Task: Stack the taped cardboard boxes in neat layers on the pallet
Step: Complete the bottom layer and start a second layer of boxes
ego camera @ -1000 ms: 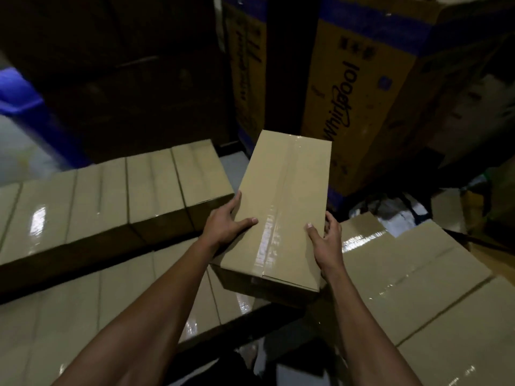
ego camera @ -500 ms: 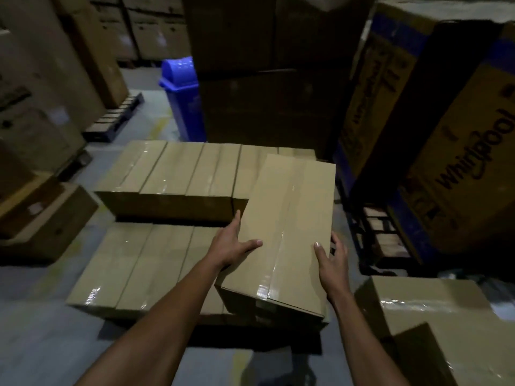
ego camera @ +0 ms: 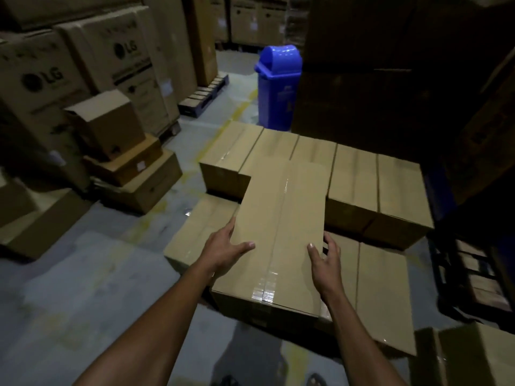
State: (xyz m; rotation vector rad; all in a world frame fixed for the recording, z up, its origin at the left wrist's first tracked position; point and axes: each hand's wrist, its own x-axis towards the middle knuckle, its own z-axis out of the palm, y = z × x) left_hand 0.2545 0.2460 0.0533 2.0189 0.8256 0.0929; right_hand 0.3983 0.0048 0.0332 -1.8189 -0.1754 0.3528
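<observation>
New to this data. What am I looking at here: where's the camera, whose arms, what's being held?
No robot here: a person wears one wide-angle camera on the head, looking forward and down, so the bare arms are their own. The left hand and right hand grip the two long sides of a long brown cardboard box sealed with clear tape, thumbs on top. Beneath and beyond it sit matching taped boxes in a higher back row and a lower front row; the pallet itself is hidden. Behind stand a blue plastic swing-lid bin and large LG-printed cartons on a grey warehouse floor.
</observation>
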